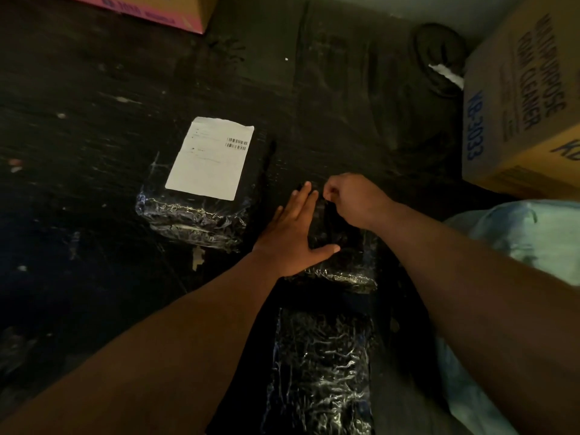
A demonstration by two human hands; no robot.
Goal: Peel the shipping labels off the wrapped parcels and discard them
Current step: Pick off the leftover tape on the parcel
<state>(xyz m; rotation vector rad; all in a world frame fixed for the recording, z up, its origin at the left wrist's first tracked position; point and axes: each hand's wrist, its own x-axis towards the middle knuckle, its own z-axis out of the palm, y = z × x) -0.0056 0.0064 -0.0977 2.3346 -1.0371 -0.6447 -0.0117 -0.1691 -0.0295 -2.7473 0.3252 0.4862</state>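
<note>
left hand (pixel 293 235) flat, open, pressing middle parcel (pixel 340 246) | right hand (pixel 348 199) pinching at its far edge, contents unclear | labelled parcel (pixel 201 196) just left; label (pixel 209 158) thin, tearable: lift a corner | wrap slippery

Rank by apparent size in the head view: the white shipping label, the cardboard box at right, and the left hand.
1. Cardboard box, largest, though the picture's edge cuts it off.
2. White shipping label.
3. Left hand.

The label and hand look close in size, and the hand is nearer the camera, so that order is unsure.
</note>
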